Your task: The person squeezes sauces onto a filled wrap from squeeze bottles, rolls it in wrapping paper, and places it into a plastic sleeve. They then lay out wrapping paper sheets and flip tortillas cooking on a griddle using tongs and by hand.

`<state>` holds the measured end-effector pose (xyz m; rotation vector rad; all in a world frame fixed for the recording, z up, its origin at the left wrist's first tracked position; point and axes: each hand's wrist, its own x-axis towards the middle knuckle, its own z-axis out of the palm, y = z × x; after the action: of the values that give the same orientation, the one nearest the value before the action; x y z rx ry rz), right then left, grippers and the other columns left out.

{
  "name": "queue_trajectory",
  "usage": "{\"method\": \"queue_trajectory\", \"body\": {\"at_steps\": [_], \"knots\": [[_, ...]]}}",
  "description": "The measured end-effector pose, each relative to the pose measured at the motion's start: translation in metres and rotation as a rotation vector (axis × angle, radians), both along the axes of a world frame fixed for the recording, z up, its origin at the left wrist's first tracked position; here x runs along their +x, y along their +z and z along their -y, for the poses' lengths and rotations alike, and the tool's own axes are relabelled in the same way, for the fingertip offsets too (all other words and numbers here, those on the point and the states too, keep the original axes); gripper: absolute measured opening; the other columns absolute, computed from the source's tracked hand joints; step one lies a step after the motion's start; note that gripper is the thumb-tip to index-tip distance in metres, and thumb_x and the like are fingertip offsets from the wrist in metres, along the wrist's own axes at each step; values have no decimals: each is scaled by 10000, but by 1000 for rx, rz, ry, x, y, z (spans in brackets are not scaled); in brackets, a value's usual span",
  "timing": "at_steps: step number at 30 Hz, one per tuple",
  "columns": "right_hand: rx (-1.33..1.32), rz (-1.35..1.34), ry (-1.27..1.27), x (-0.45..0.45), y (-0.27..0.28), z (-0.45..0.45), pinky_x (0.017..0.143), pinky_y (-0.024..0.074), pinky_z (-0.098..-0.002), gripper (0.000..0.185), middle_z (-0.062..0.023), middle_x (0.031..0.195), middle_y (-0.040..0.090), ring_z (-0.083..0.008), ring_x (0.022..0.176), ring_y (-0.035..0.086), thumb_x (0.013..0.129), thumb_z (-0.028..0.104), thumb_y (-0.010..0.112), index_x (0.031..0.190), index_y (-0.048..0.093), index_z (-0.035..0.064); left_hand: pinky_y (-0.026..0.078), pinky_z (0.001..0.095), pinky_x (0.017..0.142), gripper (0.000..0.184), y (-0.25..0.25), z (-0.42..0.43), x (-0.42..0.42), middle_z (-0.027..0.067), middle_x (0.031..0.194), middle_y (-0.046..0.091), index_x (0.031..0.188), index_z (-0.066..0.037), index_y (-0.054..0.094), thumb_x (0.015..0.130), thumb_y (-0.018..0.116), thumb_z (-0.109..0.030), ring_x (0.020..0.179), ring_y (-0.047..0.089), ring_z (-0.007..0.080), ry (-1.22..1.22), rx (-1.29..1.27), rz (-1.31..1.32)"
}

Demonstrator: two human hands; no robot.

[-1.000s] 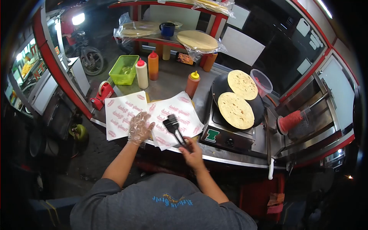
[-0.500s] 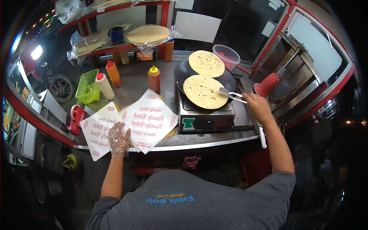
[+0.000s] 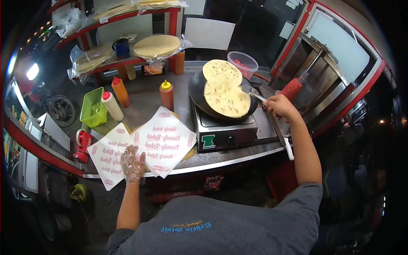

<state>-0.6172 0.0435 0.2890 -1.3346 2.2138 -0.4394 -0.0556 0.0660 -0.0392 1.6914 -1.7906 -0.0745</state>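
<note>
My right hand [image 3: 282, 107] is closed round metal tongs [image 3: 254, 92], whose tips are at the right edge of the near flatbread [image 3: 227, 101]. That flatbread lies on a dark round griddle [image 3: 196, 91], its surface smeared by motion. A second flatbread [image 3: 222, 71] sits behind it, partly overlapped. My left hand [image 3: 134, 163], in a clear plastic glove, rests with fingers extended at the inner edges of two printed paper wrappers, the left wrapper [image 3: 106, 155] and the right wrapper [image 3: 163, 140].
Sauce bottles, including a yellow-capped one [image 3: 166, 95], stand behind the wrappers beside a green tub [image 3: 94, 111]. A white-handled knife [image 3: 289, 148] lies right of the stove [image 3: 227, 134]. A clear tub [image 3: 244, 63] and a vertical meat spit [image 3: 292, 88] are farther back.
The near flatbread has shifted and now blurs, covering more of the far one. My right hand and the tongs have moved slightly up and left. My left hand stays at the wrappers.
</note>
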Motion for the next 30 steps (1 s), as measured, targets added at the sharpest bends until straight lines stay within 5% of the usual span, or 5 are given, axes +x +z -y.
{"method": "queue_trajectory", "body": {"at_steps": [5,14,22,29,30], "knots": [[-611,-546,456,-26,-105,-8,892,576,-515,383,-228,1072,753,-448,1004,719,917,331,782,1155,729,35,407,548,1152,466,6,-3,0,183,1419,639,1270,-70,705,972,701,-428,1348,573,384,1,35,6],[-477,-1166,521,-27,-6,-43,769,565,-477,406,-117,966,662,-344,901,703,853,67,680,1258,681,104,387,542,1179,483,6,1,0,168,1436,625,1313,-66,684,988,680,-423,1374,552,374,-2,65,38],[-658,-655,703,67,-94,-31,732,565,-461,402,-139,941,658,-342,850,703,920,118,710,1312,668,34,377,540,1189,510,7,0,-2,171,1446,615,1322,-63,684,1001,659,-458,1392,537,374,11,92,70],[-440,-152,141,27,12,7,778,577,-433,370,-251,1066,759,-346,799,757,936,180,745,1262,728,5,385,542,1177,508,17,-1,-6,188,1438,619,1310,-53,683,1001,663,-457,1377,548,379,12,126,55],[-440,-336,111,25,18,5,823,578,-464,405,-256,1085,746,-380,900,753,927,192,749,1283,711,4,399,543,1164,491,13,1,-4,188,1428,626,1300,-55,683,996,677,-440,1357,564,384,-3,89,57]]}}
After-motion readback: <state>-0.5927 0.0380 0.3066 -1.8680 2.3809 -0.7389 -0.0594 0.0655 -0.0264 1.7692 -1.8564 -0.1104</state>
